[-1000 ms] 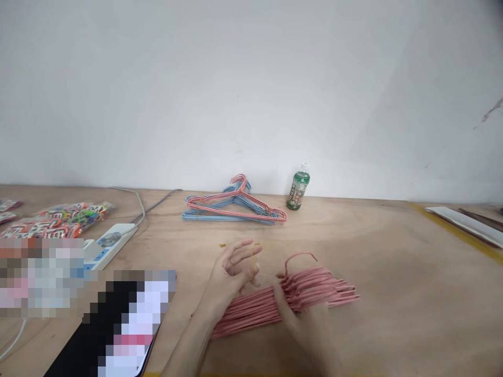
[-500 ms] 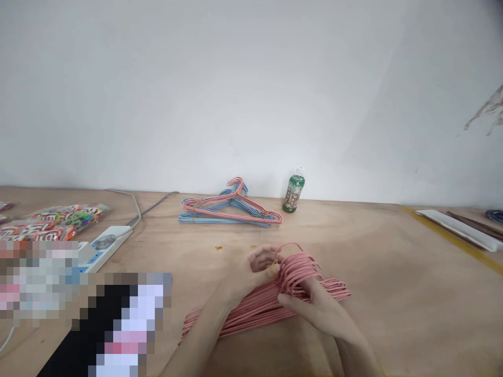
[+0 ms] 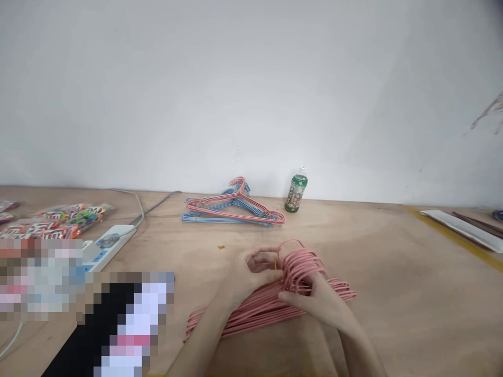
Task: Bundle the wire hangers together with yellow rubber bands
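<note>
A bundle of pink wire clothes hangers point(image 3: 259, 314) lies on the table in front of me, its hooks gathered at the upper right. My right hand point(image 3: 316, 298) is closed around these hooks from the right, thumb in front and some fingers hidden behind the wires. On the hooks' left side, my left hand point(image 3: 259, 275) has curled fingers with a thin yellow rubber band point(image 3: 276, 266) stretched between them. One hook stands up above the others, just beyond the left fingertips.
Behind my hands lie bundled blue hangers point(image 3: 223, 219) with pink hangers point(image 3: 236, 198) on top. A green-labelled bottle point(image 3: 296, 193) stands by the wall. At left are packaged goods point(image 3: 58, 220) and a power strip point(image 3: 113, 243); at right, a white strip point(image 3: 459, 230).
The view has shifted slightly. Between the left fingers, the yellow rubber band now looks more stretched. My right hand keeps its hold on the hooks.
</note>
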{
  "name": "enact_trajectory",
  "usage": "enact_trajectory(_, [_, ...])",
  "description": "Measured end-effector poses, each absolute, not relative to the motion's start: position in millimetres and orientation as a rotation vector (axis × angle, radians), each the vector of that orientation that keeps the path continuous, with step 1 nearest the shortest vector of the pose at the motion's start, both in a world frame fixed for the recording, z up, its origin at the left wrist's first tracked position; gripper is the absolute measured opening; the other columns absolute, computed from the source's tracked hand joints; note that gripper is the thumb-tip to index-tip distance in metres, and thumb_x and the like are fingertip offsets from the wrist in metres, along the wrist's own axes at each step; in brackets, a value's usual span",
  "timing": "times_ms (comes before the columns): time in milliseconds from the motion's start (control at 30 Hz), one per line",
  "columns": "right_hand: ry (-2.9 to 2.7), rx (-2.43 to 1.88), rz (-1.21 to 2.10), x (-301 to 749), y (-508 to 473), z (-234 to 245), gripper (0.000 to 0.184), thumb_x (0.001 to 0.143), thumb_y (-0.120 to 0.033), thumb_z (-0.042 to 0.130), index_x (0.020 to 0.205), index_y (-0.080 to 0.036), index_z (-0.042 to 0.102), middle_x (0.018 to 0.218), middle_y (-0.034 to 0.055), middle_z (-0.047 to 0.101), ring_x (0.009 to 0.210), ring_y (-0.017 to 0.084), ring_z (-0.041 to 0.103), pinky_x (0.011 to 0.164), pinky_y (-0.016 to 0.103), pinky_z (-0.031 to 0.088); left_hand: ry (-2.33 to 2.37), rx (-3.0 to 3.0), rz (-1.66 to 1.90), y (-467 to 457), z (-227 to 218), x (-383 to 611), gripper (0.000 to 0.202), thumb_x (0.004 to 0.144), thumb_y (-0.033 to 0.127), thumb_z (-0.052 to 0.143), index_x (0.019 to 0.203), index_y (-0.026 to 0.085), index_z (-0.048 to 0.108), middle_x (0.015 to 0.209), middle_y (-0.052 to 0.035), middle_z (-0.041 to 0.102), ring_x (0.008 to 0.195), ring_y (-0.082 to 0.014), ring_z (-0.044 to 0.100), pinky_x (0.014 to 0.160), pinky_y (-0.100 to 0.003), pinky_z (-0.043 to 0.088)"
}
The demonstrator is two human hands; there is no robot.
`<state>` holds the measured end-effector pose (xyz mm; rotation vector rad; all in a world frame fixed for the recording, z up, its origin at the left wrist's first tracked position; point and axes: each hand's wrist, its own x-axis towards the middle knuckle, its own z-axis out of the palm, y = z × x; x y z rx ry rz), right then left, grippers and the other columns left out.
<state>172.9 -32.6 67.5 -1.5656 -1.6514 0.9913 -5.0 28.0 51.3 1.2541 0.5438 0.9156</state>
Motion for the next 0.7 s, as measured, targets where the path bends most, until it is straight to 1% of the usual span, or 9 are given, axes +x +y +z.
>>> enact_trajectory(67, [-1.633,-1.560,0.918,168.5,-33.0,64.5,0.039,0.071,-0.044,0.071,0.099,-0.017,0.066,0.106,0.0090,0.068,0.103,0.029,0.060,0.089,0.041,0.048,0.681,1.291,1.008,26.4,50.1,-8.2,0.045,0.071,0.027,0.076,0.111,0.018,0.057,0.093,-0.0029,0.064,0.087,-0.0170,0.064,0.085,-0.034,0.050])
enact_trajectory(167, [-1.606,-1.534,0.862,164.2,-34.2,56.1,0.034,0.071,-0.044,0.071,0.090,-0.016,0.067,0.101,0.0100,0.069,0.096,0.028,0.063,0.084,0.040,0.050,0.967,1.419,1.122,16.2,50.9,-16.4,0.033,0.078,0.035,0.067,0.105,0.018,0.057,0.091,-0.0017,0.059,0.080,-0.0148,0.062,0.079,-0.031,0.051])
enact_trajectory(267, [-1.564,-1.488,0.845,163.6,-34.8,46.9,0.033,0.073,-0.044,0.070,0.090,-0.016,0.067,0.099,0.0097,0.070,0.092,0.026,0.064,0.083,0.039,0.051,1.121,1.715,0.976,-5.7,58.0,-27.3,0.028,0.086,0.041,0.054,0.106,0.022,0.059,0.103,-0.0039,0.061,0.095,-0.0180,0.060,0.089,-0.034,0.047])
enact_trajectory(367, [-1.545,-1.507,0.785,163.9,-36.0,42.6,0.032,0.073,-0.045,0.070,0.089,-0.016,0.067,0.098,0.0099,0.070,0.092,0.026,0.064,0.082,0.040,0.052,1.127,2.002,0.631,-26.8,62.9,-32.9,0.049,0.079,0.045,0.061,0.125,0.031,0.050,0.122,-0.0026,0.059,0.111,-0.0237,0.055,0.093,-0.036,0.043])
enact_trajectory(400, [-1.548,-1.524,0.762,164.3,-36.9,42.4,0.033,0.072,-0.046,0.070,0.088,-0.017,0.067,0.097,0.0098,0.070,0.092,0.027,0.064,0.081,0.041,0.052,1.162,2.063,0.568,-30.7,62.3,-32.3,0.054,0.077,0.044,0.063,0.127,0.030,0.048,0.123,-0.0033,0.059,0.111,-0.0252,0.055,0.092,-0.037,0.044])
enact_trajectory(433, [-1.556,-1.545,0.739,165.0,-38.1,42.3,0.034,0.071,-0.047,0.070,0.087,-0.017,0.067,0.096,0.0096,0.070,0.092,0.027,0.064,0.081,0.041,0.052,1.223,2.109,0.510,-32.5,60.6,-30.6,0.050,0.078,0.039,0.061,0.125,0.029,0.049,0.120,-0.0043,0.061,0.108,-0.0260,0.057,0.088,-0.037,0.044])
enact_trajectory(500, [-1.588,-1.595,0.700,168.3,-41.5,41.5,0.035,0.071,-0.050,0.070,0.085,-0.018,0.067,0.092,0.0089,0.070,0.091,0.028,0.064,0.079,0.041,0.052,1.382,2.184,0.395,-30.7,54.7,-25.1,0.034,0.079,0.024,0.051,0.112,0.024,0.056,0.105,-0.0062,0.066,0.096,-0.0264,0.061,0.079,-0.036,0.045])
enact_trajectory(567, [-1.638,-1.631,0.632,175.0,-46.9,38.3,0.037,0.070,-0.052,0.070,0.086,-0.019,0.067,0.092,0.0085,0.070,0.091,0.028,0.064,0.080,0.041,0.052,1.523,2.239,0.269,-25.1,48.5,-19.2,0.032,0.072,0.014,0.045,0.100,0.022,0.060,0.092,-0.0067,0.068,0.086,-0.0262,0.063,0.072,-0.035,0.044])
enact_trajectory(700, [-1.496,-1.604,0.401,196.1,-65.2,24.1,0.049,0.077,-0.054,0.063,0.114,-0.021,0.062,0.111,0.0084,0.068,0.105,0.027,0.061,0.092,0.040,0.048,1.632,2.310,0.147,-16.1,41.3,-13.8,0.042,0.067,0.015,0.047,0.107,0.021,0.059,0.094,-0.0081,0.069,0.087,-0.0272,0.063,0.071,-0.035,0.043])
